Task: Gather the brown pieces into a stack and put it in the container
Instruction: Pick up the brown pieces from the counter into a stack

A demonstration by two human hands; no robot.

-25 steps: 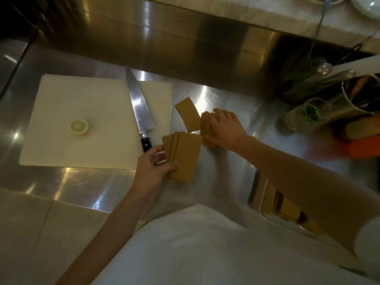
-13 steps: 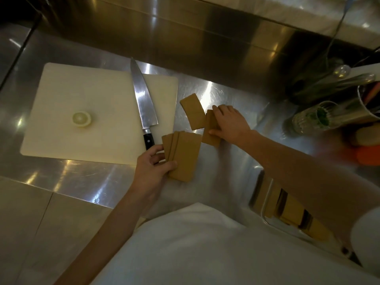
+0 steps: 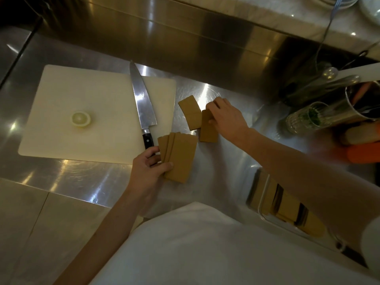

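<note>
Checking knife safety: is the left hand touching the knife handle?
Cannot tell. In the head view the left hand overlaps the knife handle's end while gripping fanned brown pieces.

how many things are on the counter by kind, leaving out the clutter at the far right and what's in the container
Fanned brown pieces in the left hand: 3
Brown pieces lying near the right hand: 2
Knife: 1
Cutting board: 1
Lemon half: 1
Total: 8
</note>
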